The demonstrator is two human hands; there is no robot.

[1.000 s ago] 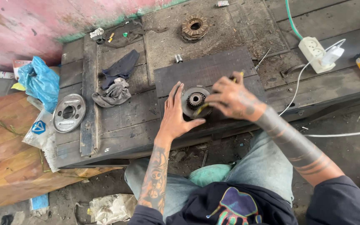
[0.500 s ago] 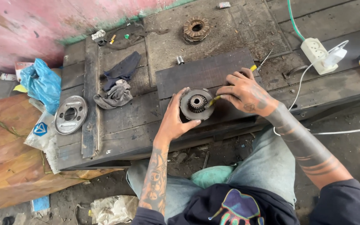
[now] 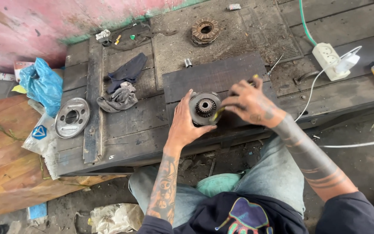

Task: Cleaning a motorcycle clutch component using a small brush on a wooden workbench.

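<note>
While the head view is looking straight down, a round metal hub (image 3: 204,108) is lying flat on a dark plank (image 3: 215,76) near the front edge of the desk (image 3: 139,125). The left hand (image 3: 183,125) is cupping the hub's left rim, fingers curled partway and thumb reaching under its near edge. The right hand (image 3: 249,104) is resting just right of the hub, fingers closed around a thin yellow-handled tool (image 3: 216,114) whose tip is pointing at the toothed centre.

Judging by its look, the hub is heavy, rigid steel, greasy enough to be slippery; the outer rim seems the safest place to grip, since the splined middle is offering little purchase.

Further left, a grey pressed-metal plate (image 3: 72,117) with slots is sitting on the desk's edge, and two crumpled dark rags (image 3: 122,86) are lying between it and the plank. A rusty gear (image 3: 204,31) is resting on a ribbed rubber mat (image 3: 239,30) at the back. A white power strip (image 3: 330,54) with a plug in it is sitting at the right, and a blue plastic bag (image 3: 44,84) is slumping at the far left.
</note>
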